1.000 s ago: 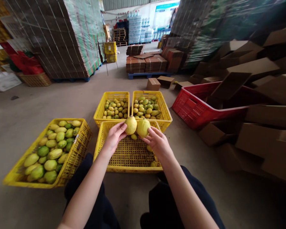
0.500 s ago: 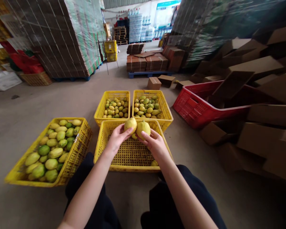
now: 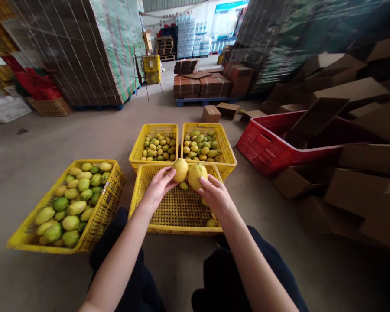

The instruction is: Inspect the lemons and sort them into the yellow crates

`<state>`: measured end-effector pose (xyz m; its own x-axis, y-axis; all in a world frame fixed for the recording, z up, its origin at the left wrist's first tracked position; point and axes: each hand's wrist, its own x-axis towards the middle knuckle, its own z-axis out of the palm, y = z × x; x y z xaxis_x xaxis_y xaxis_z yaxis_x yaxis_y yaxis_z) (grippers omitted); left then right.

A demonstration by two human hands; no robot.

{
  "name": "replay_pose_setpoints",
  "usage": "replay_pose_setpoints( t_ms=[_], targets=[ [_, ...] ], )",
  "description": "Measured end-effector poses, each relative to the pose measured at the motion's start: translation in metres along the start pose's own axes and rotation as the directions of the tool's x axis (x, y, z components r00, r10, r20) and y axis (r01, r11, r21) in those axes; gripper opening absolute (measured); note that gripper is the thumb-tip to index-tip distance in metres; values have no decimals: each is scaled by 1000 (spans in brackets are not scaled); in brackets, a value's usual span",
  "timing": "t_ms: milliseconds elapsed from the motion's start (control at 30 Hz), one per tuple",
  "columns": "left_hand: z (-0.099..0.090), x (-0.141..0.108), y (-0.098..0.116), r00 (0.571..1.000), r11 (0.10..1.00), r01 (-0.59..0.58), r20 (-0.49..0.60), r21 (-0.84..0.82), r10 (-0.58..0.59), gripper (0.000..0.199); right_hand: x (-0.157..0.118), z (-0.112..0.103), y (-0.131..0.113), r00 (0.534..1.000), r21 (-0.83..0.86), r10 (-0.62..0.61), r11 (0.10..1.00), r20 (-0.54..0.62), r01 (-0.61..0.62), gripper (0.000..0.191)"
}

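My left hand is closed round a yellow lemon, with thumb and fingers on its left side. A second, slightly larger lemon is gripped by my right hand, the thumb lying on its front. The two lemons are side by side, above the near yellow crate. Inside that crate a few lemons show: a small one below the held pair and another in the near right corner. Part of one more is hidden by my right hand.
Two yellow crates of smaller yellow-green lemons, left and right, stand behind the near crate. To the left is a crate full of larger green and yellow lemons. A red crate and piled cardboard boxes stand at right.
Both lemons have turned slightly in my fingers and shifted a little to the right. The small lemon in the crate beneath shows more. The crates look the same.
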<state>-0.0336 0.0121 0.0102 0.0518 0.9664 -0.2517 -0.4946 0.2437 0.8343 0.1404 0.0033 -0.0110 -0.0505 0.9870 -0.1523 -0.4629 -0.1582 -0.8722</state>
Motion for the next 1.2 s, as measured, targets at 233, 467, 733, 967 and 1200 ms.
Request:
replay_pose_setpoints(
  t_ms=[233, 467, 733, 967, 1200],
  targets=[
    [-7, 3, 4, 1000, 999, 26, 3, -43, -26, 11, 2, -3, 0, 998, 38, 41, 998, -36, -40, 34],
    [-7, 4, 3, 1000, 1000, -9, 8, -20, 9, 15, 1, -3, -2, 999, 67, 40, 997, -8, -39, 29],
    [-4, 1, 5, 998, 998, -32, 53, 62, 29, 36, -1, -2, -6, 995, 21, 35, 999, 95, -37, 35],
    [-3, 2, 2, 999, 998, -18, 41, 58, 15, 30, -1, 0, -5, 997, 83, 56, 995, 47, -60, 36],
    [-1, 1, 3, 1000, 1000, -6, -22, -28, 5, 25, -1, -1, -3, 999, 97, 35, 995, 12, -36, 34]
  ],
)
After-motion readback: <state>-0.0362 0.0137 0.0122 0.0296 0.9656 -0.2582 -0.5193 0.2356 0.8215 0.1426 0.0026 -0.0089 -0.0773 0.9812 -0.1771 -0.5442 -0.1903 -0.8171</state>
